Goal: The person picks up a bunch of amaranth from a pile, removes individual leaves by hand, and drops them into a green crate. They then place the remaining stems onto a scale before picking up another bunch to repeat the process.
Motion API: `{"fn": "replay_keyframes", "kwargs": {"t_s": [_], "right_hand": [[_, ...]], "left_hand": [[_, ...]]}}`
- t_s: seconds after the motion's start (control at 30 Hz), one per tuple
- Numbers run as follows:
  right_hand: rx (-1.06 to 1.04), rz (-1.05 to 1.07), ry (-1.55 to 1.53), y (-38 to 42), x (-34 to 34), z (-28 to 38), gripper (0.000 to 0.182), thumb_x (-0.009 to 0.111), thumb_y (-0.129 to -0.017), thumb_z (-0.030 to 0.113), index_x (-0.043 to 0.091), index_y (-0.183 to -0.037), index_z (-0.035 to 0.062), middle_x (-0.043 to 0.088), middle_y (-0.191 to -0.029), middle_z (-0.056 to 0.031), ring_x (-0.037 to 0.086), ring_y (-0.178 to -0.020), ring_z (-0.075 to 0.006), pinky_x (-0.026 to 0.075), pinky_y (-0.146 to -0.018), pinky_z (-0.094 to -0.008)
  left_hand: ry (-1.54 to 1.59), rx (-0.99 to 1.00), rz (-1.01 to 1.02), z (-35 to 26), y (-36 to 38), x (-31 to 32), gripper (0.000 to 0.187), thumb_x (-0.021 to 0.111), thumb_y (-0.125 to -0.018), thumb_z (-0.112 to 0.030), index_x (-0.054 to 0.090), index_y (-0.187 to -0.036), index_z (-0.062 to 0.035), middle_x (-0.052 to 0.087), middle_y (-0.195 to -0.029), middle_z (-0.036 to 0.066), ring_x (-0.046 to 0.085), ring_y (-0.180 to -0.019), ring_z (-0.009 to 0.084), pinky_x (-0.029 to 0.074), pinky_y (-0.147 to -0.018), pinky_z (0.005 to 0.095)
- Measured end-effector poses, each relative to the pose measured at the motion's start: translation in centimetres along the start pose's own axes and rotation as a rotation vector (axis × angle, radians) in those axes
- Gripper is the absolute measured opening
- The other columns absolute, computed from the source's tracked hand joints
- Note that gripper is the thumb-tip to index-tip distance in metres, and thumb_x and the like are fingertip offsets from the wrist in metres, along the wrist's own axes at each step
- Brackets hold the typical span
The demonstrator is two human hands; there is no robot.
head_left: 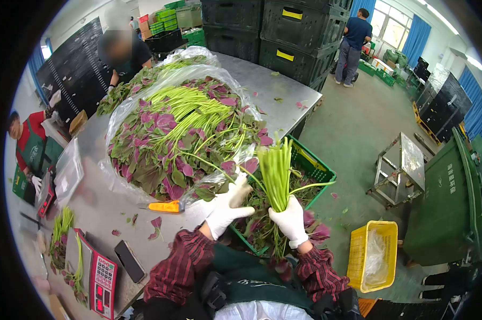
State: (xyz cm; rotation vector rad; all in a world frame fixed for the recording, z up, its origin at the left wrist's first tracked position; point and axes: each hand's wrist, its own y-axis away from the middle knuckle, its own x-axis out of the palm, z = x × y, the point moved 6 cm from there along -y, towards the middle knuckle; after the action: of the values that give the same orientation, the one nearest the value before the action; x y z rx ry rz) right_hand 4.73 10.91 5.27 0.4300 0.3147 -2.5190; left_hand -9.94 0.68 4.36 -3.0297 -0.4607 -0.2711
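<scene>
My right hand, in a white glove, is closed around a bunch of red amaranth, its pale green stems pointing up and purple leaves hanging below. Just to the left, my gloved left hand has its fingers apart and holds nothing that I can see. Beyond it lies a big heap of amaranth on clear plastic over the metal table. Under my hands stands a green crate with more leaves in it. An orange-handled knife rests by the heap's near edge.
A red scale with stems on it and a phone are at the near left. Black crates stack behind the table. A yellow basket and a green bin stand right. Co-workers are across and left of the table.
</scene>
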Motion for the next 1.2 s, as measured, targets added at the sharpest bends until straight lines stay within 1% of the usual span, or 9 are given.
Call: {"fn": "replay_keyframes", "kwargs": {"t_s": [0.07,0.23,0.33,0.57,0.6,0.67,0.83,0.9,1.2], "right_hand": [[-0.195,-0.156,0.328,1.0,0.6,1.9,0.021,0.066,-0.066,0.010,0.054,-0.080,0.0008,0.052,-0.076,-0.0173,0.055,-0.071,-0.0353,0.046,-0.062,-0.0400],[-0.356,-0.075,0.543,4.7,3.9,1.4,0.024,0.070,-0.066,0.013,0.054,-0.081,0.0028,0.051,-0.073,-0.0159,0.054,-0.067,-0.0346,0.045,-0.058,-0.0412],[-0.305,-0.008,0.531,5.6,4.2,0.4,0.025,0.070,-0.066,0.013,0.054,-0.081,0.0021,0.051,-0.074,-0.0167,0.054,-0.068,-0.0347,0.045,-0.059,-0.0413],[-0.399,0.238,0.401,7.6,4.6,1.5,0.040,0.075,-0.066,0.023,0.050,-0.085,-0.0025,0.048,-0.076,-0.0176,0.052,-0.068,-0.0341,0.044,-0.060,-0.0402],[-0.453,0.299,0.419,7.8,4.6,1.7,0.045,0.075,-0.066,0.029,0.050,-0.086,-0.0029,0.048,-0.076,-0.0176,0.051,-0.067,-0.0338,0.044,-0.061,-0.0401],[-0.486,0.372,0.448,7.9,4.3,1.4,0.047,0.071,-0.071,0.039,0.052,-0.086,-0.0012,0.048,-0.075,-0.0162,0.049,-0.063,-0.0323,0.042,-0.061,-0.0396],[-0.187,0.258,0.256,7.2,2.1,-0.2,0.032,0.067,-0.078,0.033,0.058,-0.083,0.0025,0.053,-0.073,-0.0122,0.055,-0.063,-0.0286,0.043,-0.056,-0.0370],[-0.139,0.307,0.196,7.0,2.5,0.5,0.033,0.068,-0.077,0.032,0.058,-0.086,0.0023,0.054,-0.075,-0.0127,0.056,-0.063,-0.0282,0.045,-0.056,-0.0362],[-0.372,0.416,0.234,7.6,5.0,0.8,0.024,0.064,-0.079,0.022,0.050,-0.086,0.0036,0.054,-0.077,-0.0165,0.056,-0.071,-0.0349,0.046,-0.060,-0.0406]], "left_hand": [[0.547,-0.185,0.175,2.3,0.9,3.1,0.096,0.072,-0.074,-0.015,0.007,-0.145,-0.0091,0.030,-0.142,0.013,0.025,-0.132,0.0230,0.015,-0.109,0.0344],[0.808,-0.128,0.022,3.7,0.9,4.2,0.061,0.065,-0.079,-0.005,0.037,-0.134,-0.0061,0.048,-0.130,0.012,0.045,-0.120,0.0225,0.033,-0.104,0.0360],[0.946,-0.164,-0.026,5.0,2.0,4.2,0.062,0.062,-0.080,-0.003,0.033,-0.136,-0.0067,0.048,-0.128,0.017,0.046,-0.120,0.0270,0.035,-0.103,0.0389],[1.029,-0.171,-0.034,7.4,4.6,3.3,0.061,0.058,-0.080,-0.005,0.032,-0.135,-0.0090,0.055,-0.118,0.018,0.054,-0.109,0.0298,0.042,-0.096,0.0437],[0.949,-0.135,-0.054,7.6,4.7,3.1,0.052,0.064,-0.079,-0.019,0.046,-0.123,0.0022,0.057,-0.116,0.013,0.055,-0.108,0.0279,0.040,-0.097,0.0437],[0.934,-0.155,-0.095,8.0,5.2,2.4,0.052,0.063,-0.080,-0.019,0.046,-0.123,0.0016,0.057,-0.115,0.013,0.055,-0.108,0.0277,0.040,-0.097,0.0445],[0.892,-0.142,-0.160,7.8,5.6,2.0,0.051,0.060,-0.082,-0.018,0.043,-0.127,0.0004,0.055,-0.118,0.014,0.049,-0.116,0.0285,0.036,-0.101,0.0482],[0.988,-0.168,-0.128,7.6,5.5,2.5,0.052,0.058,-0.081,-0.011,0.040,-0.128,-0.0003,0.055,-0.118,0.017,0.053,-0.111,0.0292,0.040,-0.099,0.0424],[0.723,-0.147,0.003,5.7,6.0,2.7,0.047,0.064,-0.073,-0.008,0.051,-0.117,0.0025,0.058,-0.115,0.015,0.055,-0.109,0.0260,0.040,-0.098,0.0380]]}}
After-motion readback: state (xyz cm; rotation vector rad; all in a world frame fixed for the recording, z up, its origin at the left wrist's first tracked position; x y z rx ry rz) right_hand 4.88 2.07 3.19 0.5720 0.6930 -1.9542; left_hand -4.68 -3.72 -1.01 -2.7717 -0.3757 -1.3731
